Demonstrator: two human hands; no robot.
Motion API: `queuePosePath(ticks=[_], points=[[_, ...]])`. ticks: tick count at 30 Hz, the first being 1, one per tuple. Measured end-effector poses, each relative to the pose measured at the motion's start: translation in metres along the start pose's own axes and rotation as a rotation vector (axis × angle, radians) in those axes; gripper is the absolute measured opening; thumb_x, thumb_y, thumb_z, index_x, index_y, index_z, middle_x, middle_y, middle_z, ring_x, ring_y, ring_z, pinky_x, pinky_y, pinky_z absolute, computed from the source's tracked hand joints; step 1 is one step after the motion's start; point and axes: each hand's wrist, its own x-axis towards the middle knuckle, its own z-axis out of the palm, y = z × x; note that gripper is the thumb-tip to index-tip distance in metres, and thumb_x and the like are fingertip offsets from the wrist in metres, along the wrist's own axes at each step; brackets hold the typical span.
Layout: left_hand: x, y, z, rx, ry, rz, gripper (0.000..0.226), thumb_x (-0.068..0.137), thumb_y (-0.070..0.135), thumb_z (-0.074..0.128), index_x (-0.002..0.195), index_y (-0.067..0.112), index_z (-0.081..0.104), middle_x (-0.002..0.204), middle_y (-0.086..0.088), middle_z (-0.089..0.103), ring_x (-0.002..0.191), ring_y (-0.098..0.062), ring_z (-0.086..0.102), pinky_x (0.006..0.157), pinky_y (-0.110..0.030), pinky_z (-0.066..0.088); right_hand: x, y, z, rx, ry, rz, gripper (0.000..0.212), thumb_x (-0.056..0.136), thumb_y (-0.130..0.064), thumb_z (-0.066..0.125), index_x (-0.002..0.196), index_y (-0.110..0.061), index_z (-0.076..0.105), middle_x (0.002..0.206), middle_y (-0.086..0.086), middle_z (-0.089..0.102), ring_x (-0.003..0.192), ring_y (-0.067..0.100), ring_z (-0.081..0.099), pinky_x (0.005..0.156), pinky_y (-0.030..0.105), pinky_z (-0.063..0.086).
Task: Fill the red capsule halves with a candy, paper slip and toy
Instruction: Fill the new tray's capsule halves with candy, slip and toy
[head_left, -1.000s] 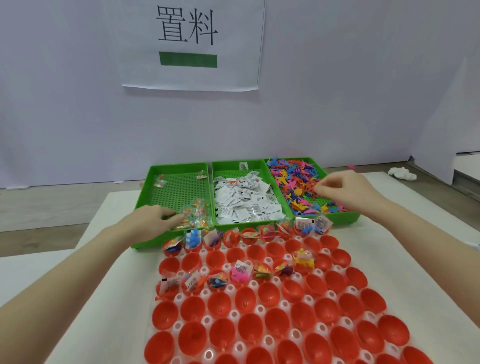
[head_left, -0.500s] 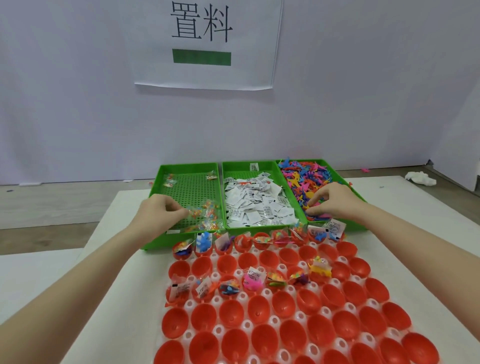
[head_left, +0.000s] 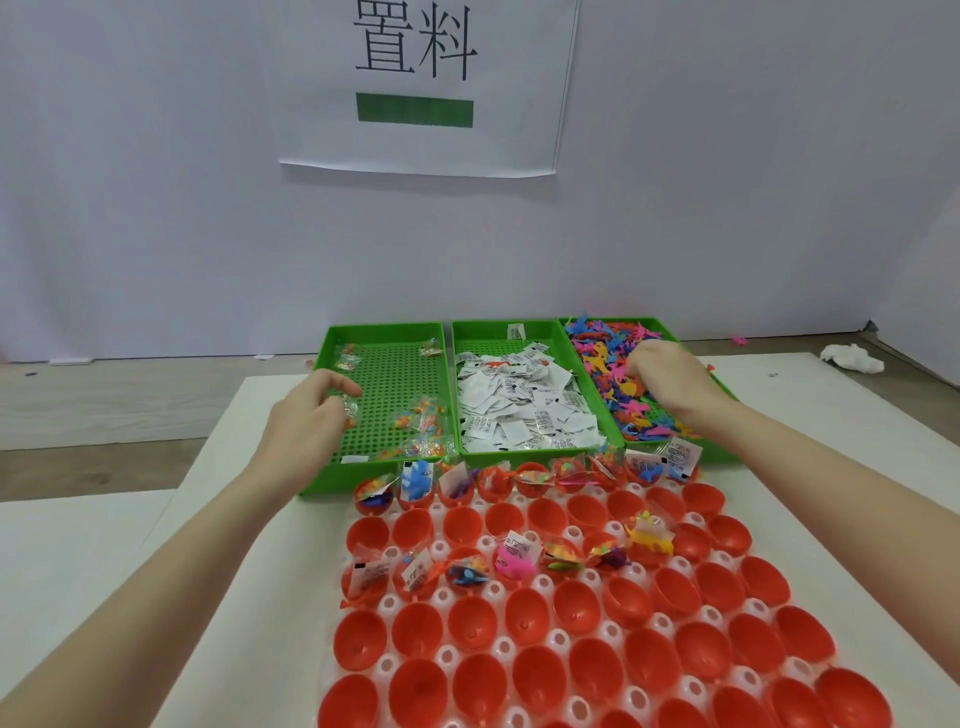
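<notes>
We've got our left hand pinching a clear candy packet over the green perforated candy tray, left of the white paper-slip tray. Our right hand digs into the colourful plastic toys, grip unclear, feeding the red capsule halves in front.

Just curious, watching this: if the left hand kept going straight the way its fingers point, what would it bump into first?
The left hand points away and rightward over the left green tray. It seems already to pinch one candy packet; beyond that, probably the loose candy packets first, though depth is unclear.
</notes>
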Motion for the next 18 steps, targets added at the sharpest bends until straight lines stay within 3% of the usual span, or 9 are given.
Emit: queuePosePath(ticks=[2, 4, 6, 7, 9, 14, 16, 18], points=[[0.000, 0.002, -0.005, -0.047, 0.019, -0.007, 0.034, 0.084, -0.002, 0.033, 0.086, 0.020, 0.059, 0.067, -0.006, 0.053, 0.053, -0.017, 0.044, 0.049, -0.027, 0.032, -0.002, -0.014, 0.007, -0.047, -0.145, -0.020, 0.025, 0.090, -0.007, 0.041, 0.064, -0.009, 0.043, 0.072, 0.007, 0.045, 0.069, 0.022, 0.041, 0.058, 0.030, 0.033], [-0.003, 0.006, -0.009, -0.099, 0.017, -0.010, 0.034, 0.087, -0.001, 0.033, 0.089, 0.018, 0.061, 0.067, -0.005, 0.053, 0.054, -0.017, 0.044, 0.052, -0.028, 0.034, -0.004, -0.023, 0.016, -0.079, -0.249, -0.039, 0.027, 0.088, -0.025, 0.051, 0.079, -0.001, 0.057, 0.084, 0.016, 0.058, 0.080, 0.031, 0.054, 0.065, 0.032, 0.044], [-0.010, 0.009, -0.011, -0.156, 0.005, 0.003, 0.033, 0.089, -0.001, 0.035, 0.091, 0.017, 0.062, 0.065, -0.005, 0.051, 0.054, -0.016, 0.043, 0.054, -0.026, 0.035, -0.006, -0.029, 0.025, -0.238, -0.336, -0.074, 0.054, 0.080, -0.041, 0.063, 0.105, 0.007, 0.061, 0.112, 0.024, 0.062, 0.099, 0.040, 0.060, 0.083, 0.047, 0.051], [-0.015, 0.011, -0.011, -0.177, -0.001, 0.017, 0.032, 0.090, -0.001, 0.036, 0.091, 0.018, 0.062, 0.065, -0.004, 0.051, 0.054, -0.015, 0.044, 0.054, -0.025, 0.035, -0.007, -0.031, 0.029, -0.346, -0.366, -0.091, 0.062, 0.076, -0.045, 0.067, 0.111, 0.006, 0.060, 0.115, 0.023, 0.061, 0.097, 0.039, 0.061, 0.082, 0.047, 0.052], [-0.023, 0.014, -0.013, -0.204, -0.023, 0.054, 0.032, 0.090, -0.001, 0.038, 0.092, 0.020, 0.062, 0.064, -0.004, 0.051, 0.055, -0.014, 0.045, 0.054, -0.024, 0.035, -0.008, -0.034, 0.035, -0.478, -0.372, -0.115, 0.058, 0.074, -0.044, 0.071, 0.110, 0.000, 0.061, 0.099, 0.015, 0.068, 0.073, 0.027, 0.061, 0.065, 0.035, 0.050], [-0.035, 0.023, -0.019, -0.263, -0.044, 0.129, 0.031, 0.091, 0.000, 0.041, 0.092, 0.021, 0.063, 0.061, -0.001, 0.052, 0.055, -0.013, 0.048, 0.054, -0.021, 0.041, -0.010, -0.038, 0.038, -0.382, -0.207, -0.115, 0.020, 0.075, -0.026, 0.074, 0.088, -0.010, 0.071, 0.060, -0.006, 0.057, 0.055, 0.008, 0.049, 0.051, 0.023, 0.038], [-0.038, 0.024, -0.020, -0.291, -0.048, 0.135, 0.029, 0.091, 0.000, 0.042, 0.095, 0.019, 0.064, 0.060, 0.000, 0.052, 0.054, -0.011, 0.048, 0.052, -0.016, 0.042, -0.011, -0.038, 0.036, -0.299, -0.172, -0.114, 0.015, 0.075, -0.023, 0.073, 0.083, -0.011, 0.072, 0.053, -0.010, 0.050, 0.049, 0.006, 0.043, 0.050, 0.021, 0.034], [-0.043, 0.027, -0.020, -0.324, -0.059, 0.146, 0.026, 0.092, 0.000, 0.044, 0.101, 0.017, 0.062, 0.062, -0.002, 0.053, 0.054, -0.009, 0.051, 0.053, -0.014, 0.043, -0.014, -0.039, 0.031, -0.158, -0.118, -0.130, 0.017, 0.078, -0.024, 0.071, 0.081, -0.008, 0.071, 0.059, -0.007, 0.054, 0.052, 0.006, 0.043, 0.060, 0.024, 0.038]])
